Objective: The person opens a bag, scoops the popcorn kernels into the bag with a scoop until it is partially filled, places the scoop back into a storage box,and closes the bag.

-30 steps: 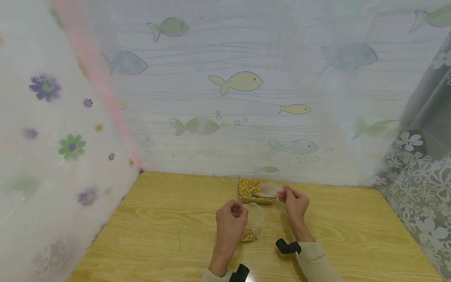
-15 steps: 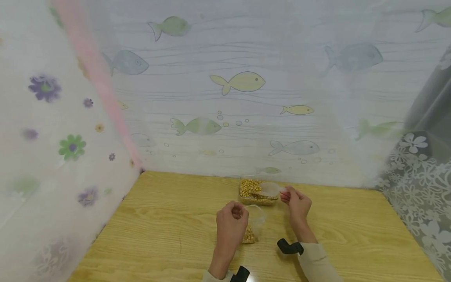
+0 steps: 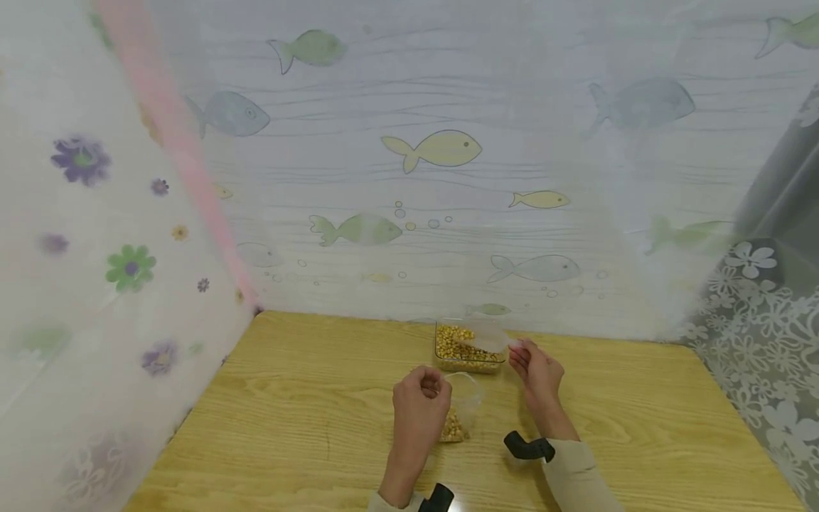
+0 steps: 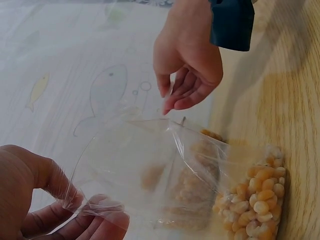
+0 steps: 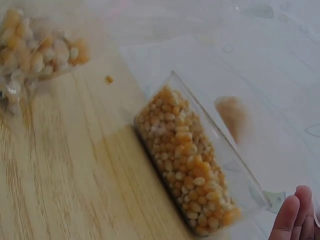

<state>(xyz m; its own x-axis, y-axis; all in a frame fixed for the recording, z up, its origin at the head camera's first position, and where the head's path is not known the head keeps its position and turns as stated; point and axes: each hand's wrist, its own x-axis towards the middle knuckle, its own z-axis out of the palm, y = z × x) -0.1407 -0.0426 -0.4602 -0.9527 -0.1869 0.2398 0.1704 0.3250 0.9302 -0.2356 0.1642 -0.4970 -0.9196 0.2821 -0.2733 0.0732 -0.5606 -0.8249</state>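
Observation:
My left hand (image 3: 419, 405) pinches the rim of a clear plastic bag (image 3: 470, 395) that stands on the table with its mouth held wide. Corn kernels (image 4: 255, 205) fill the bottom of the bag. Behind it is a glass container (image 3: 472, 367) of yellow corn kernels (image 5: 187, 165). My right hand (image 3: 540, 373), at the container's right side, pinches the handle of a translucent scoop (image 3: 489, 336). The scoop's blade is tilted over the kernels. A blurred brown patch in the right wrist view shows beyond the container's rim.
A stray kernel (image 5: 109, 79) lies on the wooden table (image 3: 307, 398) between bag and container. Close behind the container hangs a pale fish-print curtain (image 3: 384, 284). A flowered sheet (image 3: 131, 341) borders the left and a lace curtain (image 3: 761, 320) the right.
The scoop's blade has risen and tilted up out of the kernels, with my right hand nearly in place. My left hand keeps holding the bag as before.

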